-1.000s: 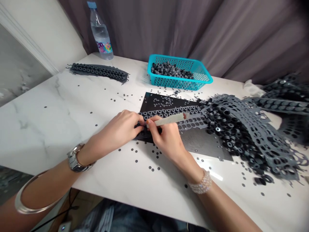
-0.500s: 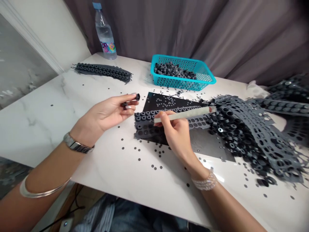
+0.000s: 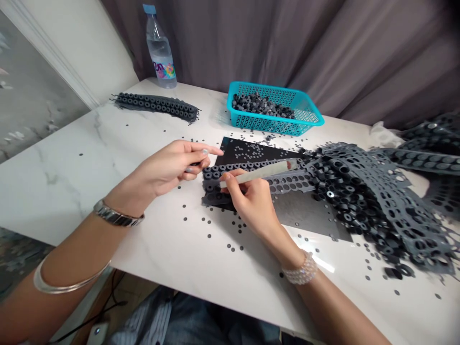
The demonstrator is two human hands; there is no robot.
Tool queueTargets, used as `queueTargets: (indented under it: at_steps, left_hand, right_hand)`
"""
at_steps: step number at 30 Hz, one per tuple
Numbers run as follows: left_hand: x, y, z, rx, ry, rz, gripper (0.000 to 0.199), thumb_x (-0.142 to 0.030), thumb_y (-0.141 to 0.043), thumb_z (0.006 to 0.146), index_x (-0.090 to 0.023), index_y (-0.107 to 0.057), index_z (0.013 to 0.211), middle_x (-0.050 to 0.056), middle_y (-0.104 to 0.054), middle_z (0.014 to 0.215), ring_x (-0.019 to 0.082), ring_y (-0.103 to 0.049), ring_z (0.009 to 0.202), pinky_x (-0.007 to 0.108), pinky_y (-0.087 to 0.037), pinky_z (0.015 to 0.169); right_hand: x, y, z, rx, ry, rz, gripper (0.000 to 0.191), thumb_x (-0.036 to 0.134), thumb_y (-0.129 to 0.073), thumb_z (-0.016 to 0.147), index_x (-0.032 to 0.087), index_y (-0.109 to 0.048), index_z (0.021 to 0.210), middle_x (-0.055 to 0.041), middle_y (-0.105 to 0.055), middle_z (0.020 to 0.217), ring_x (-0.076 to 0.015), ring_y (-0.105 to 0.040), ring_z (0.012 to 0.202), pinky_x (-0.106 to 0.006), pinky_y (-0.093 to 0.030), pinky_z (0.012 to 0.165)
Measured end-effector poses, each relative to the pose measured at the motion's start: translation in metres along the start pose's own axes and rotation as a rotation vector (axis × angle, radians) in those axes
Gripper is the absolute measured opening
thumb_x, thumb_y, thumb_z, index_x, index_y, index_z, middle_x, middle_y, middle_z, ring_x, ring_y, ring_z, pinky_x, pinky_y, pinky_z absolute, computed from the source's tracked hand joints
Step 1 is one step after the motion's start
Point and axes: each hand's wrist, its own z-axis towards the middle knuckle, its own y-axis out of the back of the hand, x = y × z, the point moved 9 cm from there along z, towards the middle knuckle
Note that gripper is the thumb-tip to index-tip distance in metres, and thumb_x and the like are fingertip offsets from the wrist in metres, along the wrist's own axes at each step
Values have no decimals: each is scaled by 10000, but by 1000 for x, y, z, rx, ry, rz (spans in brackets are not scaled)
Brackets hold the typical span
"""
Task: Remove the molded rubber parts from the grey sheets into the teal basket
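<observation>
My left hand (image 3: 170,165) is over the left end of the strip, index finger stretched out and the other fingers curled. Between thumb and curled fingers a small black ring (image 3: 195,164) shows in part. My right hand (image 3: 253,203) grips a pale flat stick (image 3: 268,171) with a reddish mark near its far end; its near end lies by the fingertips, over the strip. The grey rubber strip (image 3: 289,184) has rows of round holes, with black rings (image 3: 230,167) along its back rows. A dark sheet (image 3: 305,211) lies beneath it.
A turquoise basket (image 3: 273,123) of small dark pieces stands behind. At right, loose black rings (image 3: 345,201) are heaped beside perforated grey sheets (image 3: 388,191). Another ringed strip (image 3: 154,104) and a water bottle (image 3: 161,52) are at back left. Small discs (image 3: 209,235) dot the white table (image 3: 172,244).
My left hand has moved slightly right and its index finger has straightened; the ring formerly at its fingertip no longer shows there. My right hand has shifted left with the stick.
</observation>
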Motion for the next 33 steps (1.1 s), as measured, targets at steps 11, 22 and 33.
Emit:
queueTargets:
  at_steps: [11,22,33]
  left_hand:
    - [-8,-20,-19,-24,-249,1193,272,-301,-574,781,-258,-760,974,-10,-666,692,155,-594,660,271,-368,587]
    - [-8,-26,-20,108,-229,1134,196,-171,-538,783,-193,-706,684,-32,-515,538,103,-425,525,266,-282,517]
    - [2,30,7,-129,30,-428,84,-71,-640,801,-110,-639,726,20,-532,675,30,-451,524,118,-325,395]
  right_hand:
    - [12,-3,-1,37,126,-33,311,255,-469,958,156,-666,739,2,-678,702,-67,-481,484,-237,-312,513]
    - [25,-14,-5,1,240,-292,274,217,-421,956,171,-632,788,-7,-614,650,-103,-472,529,-252,-326,552]
    - [-4,24,4,-192,-45,242,329,393,-520,928,178,-688,745,-22,-674,713,-129,-618,615,-264,-483,607]
